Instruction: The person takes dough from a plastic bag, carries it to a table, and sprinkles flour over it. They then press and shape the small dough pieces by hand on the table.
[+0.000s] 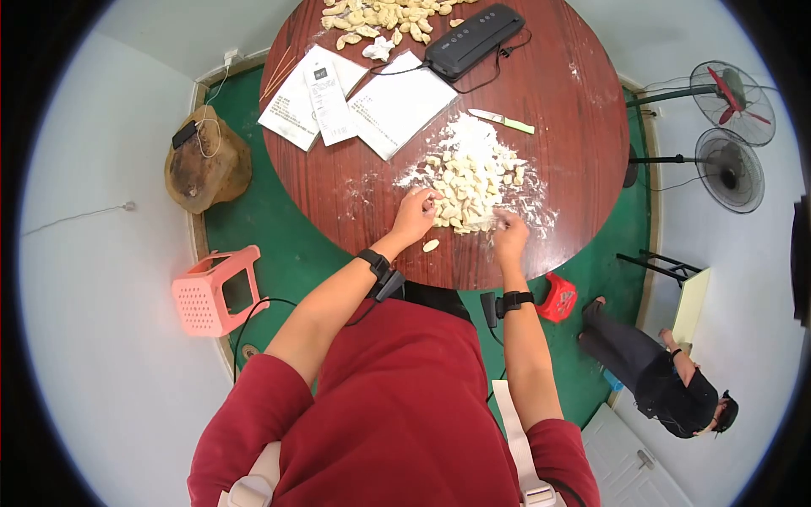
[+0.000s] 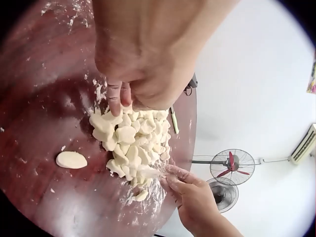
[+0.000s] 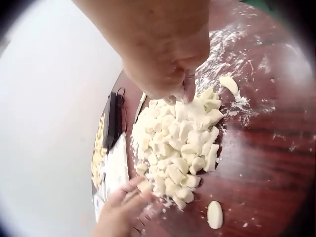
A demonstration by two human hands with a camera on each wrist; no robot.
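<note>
A floury heap of small dough pieces lies on the round wooden table. My left hand is at the heap's left edge; in the right wrist view its fingers spread, fairly straight, against the outer pieces. On the right side my right hand pinches a thin, whitish flat piece between thumb and fingers, low over the heap. Flour coats those fingertips, and I cannot tell what the piece is made of. One oval dough piece lies apart, near the table's front edge.
Beyond the heap lies a green-handled knife. Farther back are printed bags, a black vacuum sealer with its cord, and shaped dough pieces. Stools and two fans stand around; another person is at the right.
</note>
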